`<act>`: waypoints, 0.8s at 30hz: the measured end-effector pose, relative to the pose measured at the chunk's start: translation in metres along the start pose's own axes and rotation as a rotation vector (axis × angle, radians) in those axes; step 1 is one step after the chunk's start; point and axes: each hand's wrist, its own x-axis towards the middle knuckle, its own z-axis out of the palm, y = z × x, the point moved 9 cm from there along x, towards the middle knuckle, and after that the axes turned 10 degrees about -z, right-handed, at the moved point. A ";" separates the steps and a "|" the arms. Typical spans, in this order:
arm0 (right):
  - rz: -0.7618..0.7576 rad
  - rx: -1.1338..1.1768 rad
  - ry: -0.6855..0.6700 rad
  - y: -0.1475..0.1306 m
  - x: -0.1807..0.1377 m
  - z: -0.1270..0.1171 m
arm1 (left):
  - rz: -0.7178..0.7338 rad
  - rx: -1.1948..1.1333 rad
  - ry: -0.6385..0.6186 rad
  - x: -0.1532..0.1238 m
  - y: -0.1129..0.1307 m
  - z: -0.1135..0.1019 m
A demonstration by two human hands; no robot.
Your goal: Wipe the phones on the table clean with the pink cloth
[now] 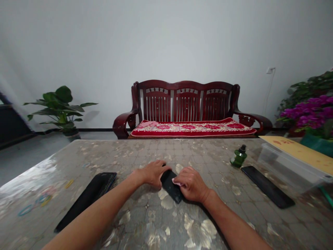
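A dark smartphone lies flat on the patterned tabletop, between my two hands. My left hand grips its upper left part, with the fingers over the far end and the thumb along the near left side. In my closed right hand is a small pale pink cloth, pressed against the phone's right side. Most of the cloth is hidden inside the fist. To the left, partly behind my left forearm, lies a larger black flat case or wallet.
A green bottle with a black top stands at the right, near a long black object. Beyond it is a clear plastic box under a yellow sheet. Coloured rubber bands lie at left. A wooden bench stands behind the table.
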 end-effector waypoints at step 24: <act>0.294 -0.220 -0.067 0.019 -0.005 -0.004 | -0.241 -0.283 0.329 -0.046 -0.019 0.022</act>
